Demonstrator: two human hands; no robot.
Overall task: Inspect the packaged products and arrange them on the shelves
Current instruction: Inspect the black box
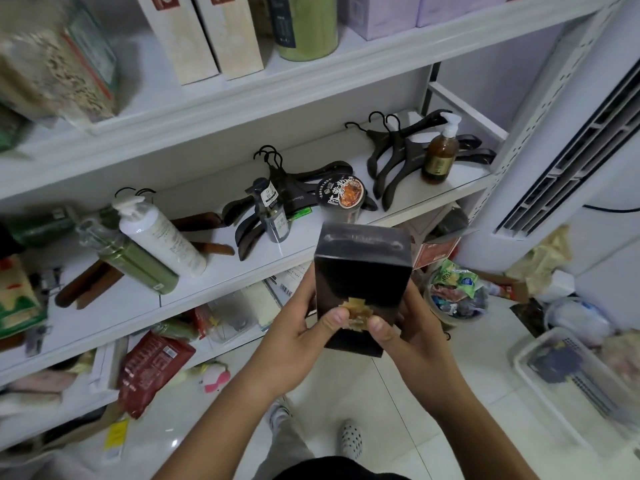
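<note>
A tall black box (362, 271) with a gold emblem low on its front stands upright in both my hands, in front of the middle shelf (221, 271). My left hand (298, 327) grips its left side, thumb on the emblem. My right hand (412, 330) grips the right side, thumb also at the emblem. On the middle shelf lie a white pump bottle (162, 237), a green bottle (135, 261), a small clear spray bottle (273, 216), a round instant-food cup (343, 199) and a brown pump bottle (440, 154).
Black hangers (391, 161) lie on the middle shelf. Beige boxes (207, 36) and a green canister (308, 26) stand on the upper shelf. A red bag (152, 368) lies on the lowest shelf. A tub of packets (457, 292) and a plastic tray (581, 382) sit on the floor at right.
</note>
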